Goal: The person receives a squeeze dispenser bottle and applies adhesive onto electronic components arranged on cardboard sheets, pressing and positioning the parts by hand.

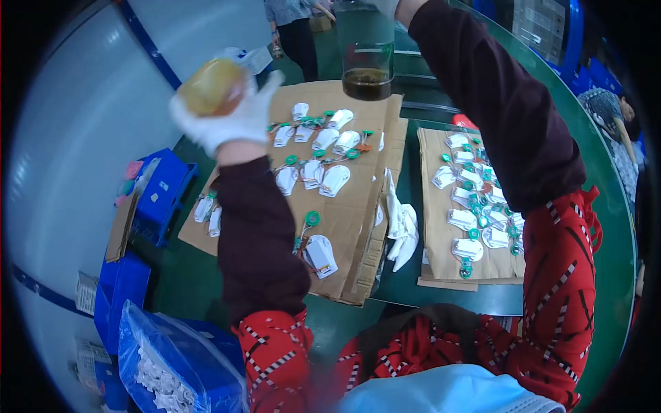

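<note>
Apparently I'm partway: my left hand (222,127) grips a blurred, yellowish round thing (212,86) left of the cardboard sheet (358,199). My right hand (387,5), mostly cropped, seems closed around a clear jar (368,58) at the sheet's far edge, dark liquid left inside; white parts (321,256) lie untouched on the sheet.

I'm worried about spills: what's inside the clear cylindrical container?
The clear cylindrical container holds dark brown, apparently liquid contents at its bottom; its top, cut off by the frame, cannot be seen.
</note>
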### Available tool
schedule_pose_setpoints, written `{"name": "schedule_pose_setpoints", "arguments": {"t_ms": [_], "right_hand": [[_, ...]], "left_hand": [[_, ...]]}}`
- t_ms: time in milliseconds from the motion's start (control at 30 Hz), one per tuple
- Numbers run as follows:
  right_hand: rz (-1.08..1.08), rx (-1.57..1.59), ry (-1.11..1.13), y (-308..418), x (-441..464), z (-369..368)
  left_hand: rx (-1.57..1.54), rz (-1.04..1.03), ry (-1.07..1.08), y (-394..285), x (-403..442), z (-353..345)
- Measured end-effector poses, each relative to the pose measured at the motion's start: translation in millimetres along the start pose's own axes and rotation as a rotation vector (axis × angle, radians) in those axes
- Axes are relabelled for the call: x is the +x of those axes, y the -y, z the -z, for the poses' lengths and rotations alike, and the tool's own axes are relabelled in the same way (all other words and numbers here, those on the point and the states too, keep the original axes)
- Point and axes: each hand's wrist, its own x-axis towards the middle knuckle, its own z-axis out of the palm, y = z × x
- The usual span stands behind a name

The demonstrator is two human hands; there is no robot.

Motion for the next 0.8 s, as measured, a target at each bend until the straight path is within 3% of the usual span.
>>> {"name": "schedule_pose_setpoints", "arguments": {"t_ms": [33,167,200,233,800], "right_hand": [[0.158,-0.078,-0.063,-13,2,-6],[0.113,-0.047,-0.067,-33,-18,-26],[0.074,0.015,0.082,-30,-23,-21],[0.1,-0.023,-0.01,-37,-20,-29],[0.138,0.018,0.095,-50,-16,-40]], "left_hand": [[0.004,0.01,-0.012,15,2,-5],[0.007,0.03,-0.092,36,-6,-12],[0.004,0.049,-0.027,41,3,1],[0.0,0.055,-0.028,45,3,5],[-0.01,0.087,-0.091,72,24,13]]}}
